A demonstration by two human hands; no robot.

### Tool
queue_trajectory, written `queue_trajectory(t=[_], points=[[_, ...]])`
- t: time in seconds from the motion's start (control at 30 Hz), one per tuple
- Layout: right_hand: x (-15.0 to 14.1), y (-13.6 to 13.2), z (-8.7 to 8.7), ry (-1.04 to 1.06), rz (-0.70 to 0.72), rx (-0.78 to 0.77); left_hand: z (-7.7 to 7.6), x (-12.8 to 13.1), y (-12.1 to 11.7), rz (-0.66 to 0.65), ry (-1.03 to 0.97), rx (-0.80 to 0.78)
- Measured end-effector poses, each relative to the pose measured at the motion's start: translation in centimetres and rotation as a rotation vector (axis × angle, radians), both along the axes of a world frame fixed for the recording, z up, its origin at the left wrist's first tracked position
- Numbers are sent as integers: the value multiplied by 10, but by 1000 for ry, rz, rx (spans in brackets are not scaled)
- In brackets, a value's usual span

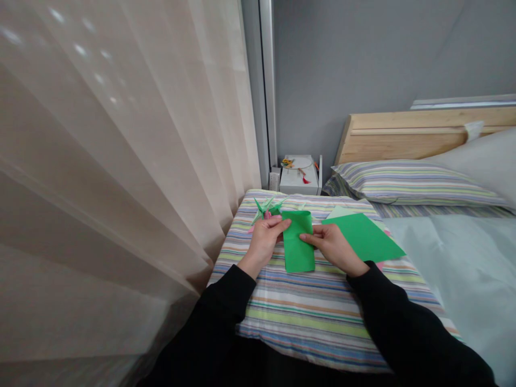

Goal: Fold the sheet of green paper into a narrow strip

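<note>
Grip: both hands (264, 242) on green paper (298, 250)

Green origami paper (298, 242) on a multicoloured striped bedsheet (306, 317).

- Striped bed cover (306, 317) spread under both hands
- Folded green paper (297, 242) between the left hand (264, 244) and right hand (332, 247)
- Green paper sheet (363, 236) just beyond the right hand
- Green origami figures (268, 208) just beyond the left hand
- Striped pillow (415, 183) well beyond the right hand
</note>
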State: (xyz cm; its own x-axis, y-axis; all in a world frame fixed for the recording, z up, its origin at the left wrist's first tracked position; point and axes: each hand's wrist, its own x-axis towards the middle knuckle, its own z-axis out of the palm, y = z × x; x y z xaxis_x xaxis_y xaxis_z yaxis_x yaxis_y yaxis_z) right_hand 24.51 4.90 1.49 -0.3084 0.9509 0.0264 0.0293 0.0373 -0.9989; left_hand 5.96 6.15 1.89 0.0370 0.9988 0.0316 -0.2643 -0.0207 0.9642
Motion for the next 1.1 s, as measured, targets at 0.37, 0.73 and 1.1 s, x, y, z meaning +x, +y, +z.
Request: queue_trajectory(t=[0.37, 0.73, 1.1], points=[[-3, -1, 1, -10, -17, 16, -5, 0, 2, 73, 39, 32], [1, -3, 6, -28, -174, 268, 3, -1, 0, 10, 393, 335], [7, -4, 14, -66, -202, 272, 12, 4, -9, -98, 291, 260]])
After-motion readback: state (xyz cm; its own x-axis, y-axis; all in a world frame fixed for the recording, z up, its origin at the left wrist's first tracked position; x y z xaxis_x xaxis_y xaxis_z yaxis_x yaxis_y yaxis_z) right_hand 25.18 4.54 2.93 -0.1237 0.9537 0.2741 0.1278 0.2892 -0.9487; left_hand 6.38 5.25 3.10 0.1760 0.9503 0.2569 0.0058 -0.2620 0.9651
